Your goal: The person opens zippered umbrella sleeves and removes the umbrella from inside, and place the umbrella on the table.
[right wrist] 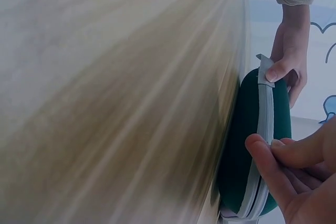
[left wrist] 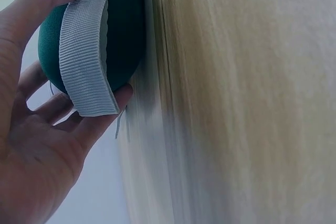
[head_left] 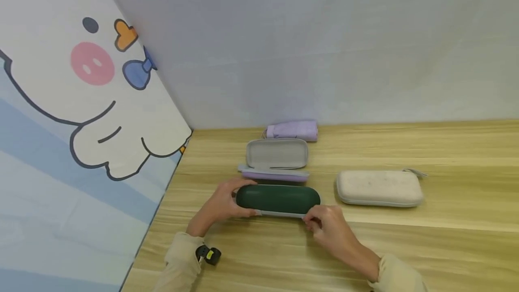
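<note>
Your left hand (head_left: 224,199) grasps the left end of the green case (head_left: 277,198), its thumb along the near side and its fingers round the far side, while your right hand (head_left: 330,226) pinches the near edge by the right corner; in this head view the case lies on the wood-grained table (head_left: 458,193), long, rounded at both ends, its dark shell smooth and banded below by a pale rim. Just behind it, note the unfolded lilac case (head_left: 279,177) with its grey-lined lid (head_left: 277,154), and beyond that the soft lilac roll (head_left: 293,130). To your right, a strip of wood separates the green case from the cream case (head_left: 379,187), a blunt oblong with a grey loop; more wood extends on its far right and in front of your hands, whereas the back edge meets pale cloth (head_left: 344,57) and the left edge a printed panel (head_left: 40,170). Left wrist view: your thumb presses a ribbed, light-grey strap (left wrist: 84,56) against the finely textured green shell, and your fingers curl behind its rounded end. Right wrist view: your thumb and forefinger meet on the pale zip band (right wrist: 266,111); nearer the camera, a dark line divides that band lengthwise, and whether a pull sits between your fingertips cannot be told.
</note>
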Demonstrator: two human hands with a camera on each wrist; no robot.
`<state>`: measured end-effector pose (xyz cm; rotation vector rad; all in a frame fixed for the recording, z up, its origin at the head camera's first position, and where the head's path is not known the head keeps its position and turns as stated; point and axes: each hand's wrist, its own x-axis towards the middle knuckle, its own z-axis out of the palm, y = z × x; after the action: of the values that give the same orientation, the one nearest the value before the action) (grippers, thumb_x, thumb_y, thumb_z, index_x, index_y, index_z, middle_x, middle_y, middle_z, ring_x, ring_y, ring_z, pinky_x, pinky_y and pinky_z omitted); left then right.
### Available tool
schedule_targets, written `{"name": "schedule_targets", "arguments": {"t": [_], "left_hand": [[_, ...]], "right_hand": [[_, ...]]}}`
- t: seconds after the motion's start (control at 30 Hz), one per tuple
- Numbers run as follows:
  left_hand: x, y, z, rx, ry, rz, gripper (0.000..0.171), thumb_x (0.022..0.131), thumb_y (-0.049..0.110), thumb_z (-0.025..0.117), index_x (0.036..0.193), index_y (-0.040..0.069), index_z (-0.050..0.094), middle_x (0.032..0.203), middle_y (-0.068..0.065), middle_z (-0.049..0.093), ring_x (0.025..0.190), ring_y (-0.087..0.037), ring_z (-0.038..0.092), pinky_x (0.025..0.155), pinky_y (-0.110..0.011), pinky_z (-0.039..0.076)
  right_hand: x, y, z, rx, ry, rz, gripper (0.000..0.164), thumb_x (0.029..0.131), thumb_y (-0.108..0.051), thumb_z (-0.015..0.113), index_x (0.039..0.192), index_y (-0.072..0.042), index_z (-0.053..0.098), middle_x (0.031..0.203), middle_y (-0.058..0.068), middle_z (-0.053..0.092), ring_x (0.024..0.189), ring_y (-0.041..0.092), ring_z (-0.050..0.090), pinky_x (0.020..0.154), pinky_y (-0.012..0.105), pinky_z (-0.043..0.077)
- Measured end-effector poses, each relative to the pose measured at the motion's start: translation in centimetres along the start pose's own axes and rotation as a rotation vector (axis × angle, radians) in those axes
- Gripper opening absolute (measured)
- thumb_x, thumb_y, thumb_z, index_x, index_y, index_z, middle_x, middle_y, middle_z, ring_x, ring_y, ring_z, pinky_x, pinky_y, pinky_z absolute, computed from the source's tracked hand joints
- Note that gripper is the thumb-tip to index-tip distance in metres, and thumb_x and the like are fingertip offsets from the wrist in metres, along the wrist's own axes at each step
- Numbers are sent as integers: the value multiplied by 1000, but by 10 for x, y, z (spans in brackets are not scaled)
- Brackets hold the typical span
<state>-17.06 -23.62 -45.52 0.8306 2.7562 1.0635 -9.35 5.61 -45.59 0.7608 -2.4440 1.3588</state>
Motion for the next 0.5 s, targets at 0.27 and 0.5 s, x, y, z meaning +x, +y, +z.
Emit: {"name": "schedule_targets", "arguments": {"t": [0.27,0.5], "left_hand": [[1,-2,2,-8,-5,-19,64,63,43,85,120,27,63,121,5,60,103,-14,57,78,-34,49],[0,-1,1,-18,-7,-22,64,63,43,85,121,27,63,123,4,59,105,-15,57,79,-35,49]], "right_hand": [[3,-2,6,-12,-3,-10,31,65,27,55,68,-1,68,64,4,63,56,4,56,50,19,46],[7,-5,13,-30,-5,-33,30,64,26,55,68,-1,68,65,4,64,58,5,56,53,19,47]]}}
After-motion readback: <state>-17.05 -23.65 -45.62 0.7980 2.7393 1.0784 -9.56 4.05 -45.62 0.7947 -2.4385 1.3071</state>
